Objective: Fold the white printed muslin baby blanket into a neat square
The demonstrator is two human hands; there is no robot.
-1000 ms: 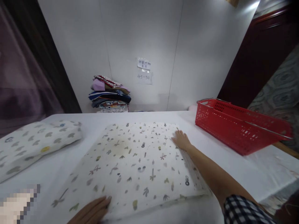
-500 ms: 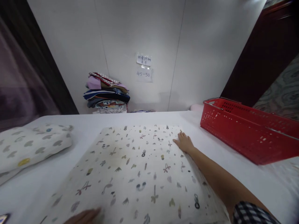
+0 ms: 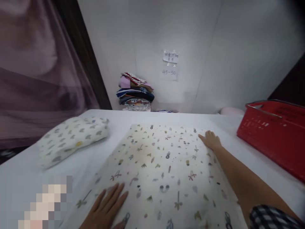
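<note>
A white cloth (image 3: 164,168) with small printed plants and faces lies spread flat in front of me, its near end running out of view. My left hand (image 3: 105,208) rests palm down on its near left part, fingers stretched and apart. At the far right corner of the cloth, my right hand (image 3: 211,140) lies flat with the thumb spread out. Neither hand holds anything.
Another white cloth with grey prints (image 3: 73,136) lies loosely bundled at the left. A red plastic basket (image 3: 271,140) stands at the right. Behind the white table (image 3: 114,127) are a stack of folded fabrics (image 3: 135,92) and a wall with paper notes (image 3: 170,65).
My left hand has come further into view and now lies on the cloth. My right hand stays at the far right corner. The view has turned to the left.
</note>
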